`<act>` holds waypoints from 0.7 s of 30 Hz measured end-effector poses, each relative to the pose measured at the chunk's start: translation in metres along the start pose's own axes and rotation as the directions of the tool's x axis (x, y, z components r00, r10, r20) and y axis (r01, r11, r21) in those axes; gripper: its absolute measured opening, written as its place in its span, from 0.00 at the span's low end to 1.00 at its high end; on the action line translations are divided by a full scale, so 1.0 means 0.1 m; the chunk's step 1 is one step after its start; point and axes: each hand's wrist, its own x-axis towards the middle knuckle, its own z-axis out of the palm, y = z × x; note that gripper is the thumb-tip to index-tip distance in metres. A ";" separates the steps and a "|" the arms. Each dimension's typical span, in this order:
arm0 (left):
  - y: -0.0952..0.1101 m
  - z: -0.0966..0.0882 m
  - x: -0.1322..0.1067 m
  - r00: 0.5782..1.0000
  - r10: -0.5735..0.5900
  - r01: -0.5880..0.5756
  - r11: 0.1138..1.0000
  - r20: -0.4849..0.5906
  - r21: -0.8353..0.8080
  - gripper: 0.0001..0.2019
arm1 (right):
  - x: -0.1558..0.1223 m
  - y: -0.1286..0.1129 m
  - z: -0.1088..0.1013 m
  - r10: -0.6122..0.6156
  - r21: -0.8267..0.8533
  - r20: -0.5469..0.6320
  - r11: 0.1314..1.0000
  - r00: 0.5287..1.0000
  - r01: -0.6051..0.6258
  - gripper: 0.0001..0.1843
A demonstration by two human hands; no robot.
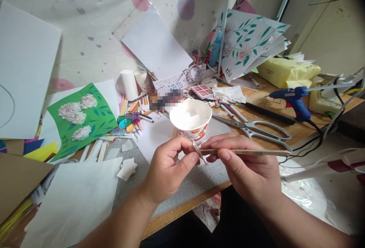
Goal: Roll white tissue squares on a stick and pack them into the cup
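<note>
The left hand (171, 164) and the right hand (251, 168) work close together above the near part of a grey mat (176, 194). The left thumb and index finger are clamped on a small pale paper (199, 150). The right hand grips a stick (259, 152), thumb below and fingers over it, so that the stick lies nearly level and its long end runs out past the right hand. The inner end of the stick meets the paper in the gap between the hands; from here I cannot tell whether the paper is wrapped around it or only rests against it.

Directly beyond the hands stands an upright bowl (192, 131), printed in red on its wall and holding white matter. Beyond the right hand lie scissors (252, 127), handles spread. Farther out on that side, a blue glue gun (296, 101) stands near a yellow pack (285, 72).

To the left of the left hand, loose scraps (127, 169) lie on the mat. Farther left is a green card (99, 126) bearing three ruffled white flowers (71, 113). Paint pots (123, 123) sit between the card and the bowl, and behind them stands a white cup (129, 85).
</note>
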 end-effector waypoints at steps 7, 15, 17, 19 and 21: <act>0.00 -0.01 0.01 1.000 0.007 -0.007 1.000 0.006 -0.009 0.07 | 0.00 -0.01 0.00 -0.013 -0.033 0.004 0.999 1.000 0.013 0.11; 0.00 0.01 0.03 1.000 0.003 -0.003 1.000 0.009 -0.005 0.07 | 0.01 -0.04 0.00 -0.031 -0.067 0.013 0.997 0.999 0.031 0.11; 0.00 0.01 0.03 1.000 0.003 -0.003 1.000 0.006 -0.002 0.07 | 0.02 -0.06 0.00 -0.057 -0.112 0.021 0.992 0.998 0.059 0.10; 0.00 0.00 0.02 1.000 0.005 -0.005 1.000 0.003 0.007 0.07 | 0.04 -0.09 -0.01 -0.101 -0.177 0.038 0.978 0.994 0.106 0.10; -0.01 -0.01 0.02 1.000 0.011 -0.011 1.000 0.002 0.016 0.07 | 0.06 -0.12 -0.01 -0.158 -0.247 0.069 0.954 0.985 0.170 0.11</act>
